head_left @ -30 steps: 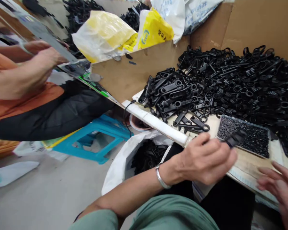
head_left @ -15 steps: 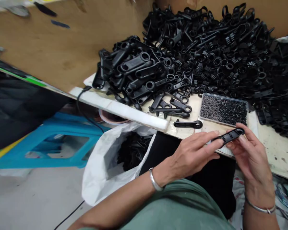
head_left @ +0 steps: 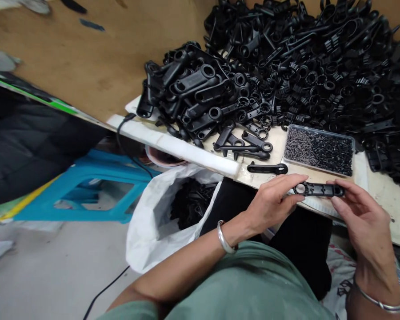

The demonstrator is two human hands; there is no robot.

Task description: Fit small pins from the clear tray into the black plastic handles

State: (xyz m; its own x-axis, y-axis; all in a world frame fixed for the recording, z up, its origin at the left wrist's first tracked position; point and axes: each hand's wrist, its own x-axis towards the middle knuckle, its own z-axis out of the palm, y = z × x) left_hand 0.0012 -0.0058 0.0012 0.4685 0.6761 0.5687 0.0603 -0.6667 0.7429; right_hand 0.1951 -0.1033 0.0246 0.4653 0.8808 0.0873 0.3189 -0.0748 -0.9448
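Black plastic arm [head_left: 320, 190] held level just over counter [head_left: 386, 202] edge, left hand [head_left: 273, 202] grip pinching ring end, right hand [head_left: 363, 218] grip pinching other end. I judge fingertip hold light; a slip drops it floorward. Screw tray [head_left: 320, 149] just beyond, parts heap [head_left: 303, 75] behind; open room only toward the lap.

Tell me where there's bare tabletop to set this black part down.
Best is the front right corner of the table, right of the screw box, clear of the heap of parts. A thin strip runs between the box and the black part in the left hand and right hand. Behind the box is crowded; a loose handle lies left of it.
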